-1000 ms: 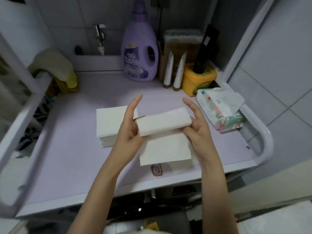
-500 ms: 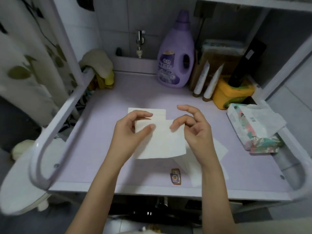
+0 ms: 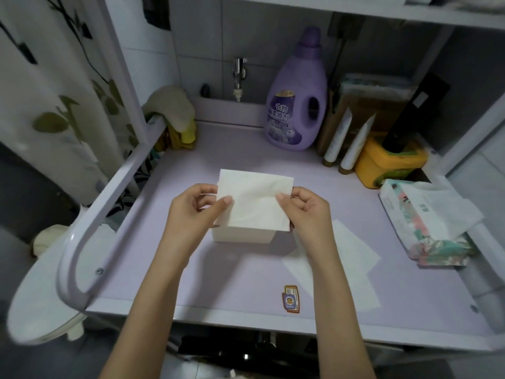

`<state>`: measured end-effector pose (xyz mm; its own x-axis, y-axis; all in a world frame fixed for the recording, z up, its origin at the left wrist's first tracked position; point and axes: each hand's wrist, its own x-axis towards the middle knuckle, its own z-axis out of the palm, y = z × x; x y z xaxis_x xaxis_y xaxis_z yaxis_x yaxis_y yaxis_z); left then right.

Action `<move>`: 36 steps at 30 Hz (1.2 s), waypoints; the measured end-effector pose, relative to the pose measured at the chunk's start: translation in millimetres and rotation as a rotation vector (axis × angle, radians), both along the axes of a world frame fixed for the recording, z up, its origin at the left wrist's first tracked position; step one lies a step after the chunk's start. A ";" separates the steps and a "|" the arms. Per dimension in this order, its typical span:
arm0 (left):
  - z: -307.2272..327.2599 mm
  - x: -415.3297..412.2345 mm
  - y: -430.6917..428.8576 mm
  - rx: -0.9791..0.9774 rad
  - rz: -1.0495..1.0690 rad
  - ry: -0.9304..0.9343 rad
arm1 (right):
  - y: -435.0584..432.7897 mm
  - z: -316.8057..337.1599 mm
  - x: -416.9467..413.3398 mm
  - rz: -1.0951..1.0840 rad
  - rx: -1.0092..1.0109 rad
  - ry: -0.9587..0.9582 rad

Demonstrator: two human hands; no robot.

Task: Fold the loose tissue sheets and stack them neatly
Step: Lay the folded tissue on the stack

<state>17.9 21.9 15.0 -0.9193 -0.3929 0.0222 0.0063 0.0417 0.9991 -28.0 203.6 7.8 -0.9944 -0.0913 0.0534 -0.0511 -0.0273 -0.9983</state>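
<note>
A folded white tissue sheet (image 3: 255, 203) hangs just above the stack of folded tissues (image 3: 243, 236) on the lilac table (image 3: 246, 272). My left hand (image 3: 196, 212) pinches its left edge and my right hand (image 3: 306, 212) pinches its right edge, thumbs on top. Only the stack's front edge shows under the sheet. Loose flat tissue sheets (image 3: 352, 258) lie on the table to the right, partly hidden by my right forearm. An opened tissue pack (image 3: 426, 220) with a sheet sticking out lies at the right edge.
A purple detergent bottle (image 3: 296, 97), two white tubes (image 3: 347, 143) and a yellow tub (image 3: 388, 160) stand along the back. Cloths (image 3: 175, 113) hang on the white rail (image 3: 109, 192) at left. A small sticker (image 3: 291, 298) sits near the front edge.
The half-folded sheet is now folded flat and has moved left over the stack, held by both hands at its edges. My view has also shifted left and up.
</note>
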 end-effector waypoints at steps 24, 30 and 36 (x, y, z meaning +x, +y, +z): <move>-23.5 -14.4 -4.2 -0.249 0.120 -0.110 | -17.5 -40.2 -29.4 -0.157 0.464 0.086; -23.7 -13.2 -3.2 -0.256 0.127 -0.106 | -17.2 -39.8 -30.6 -0.141 0.403 0.043; -29.3 -13.7 -4.1 -0.445 0.167 -0.104 | -15.6 -38.6 -29.0 -0.162 0.404 0.020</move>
<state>4.3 17.8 -14.3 -0.8510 -0.5081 0.1328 -0.1358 0.4571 0.8790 -57.0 188.0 -30.9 -0.9968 0.0481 0.0646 -0.0419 0.3755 -0.9259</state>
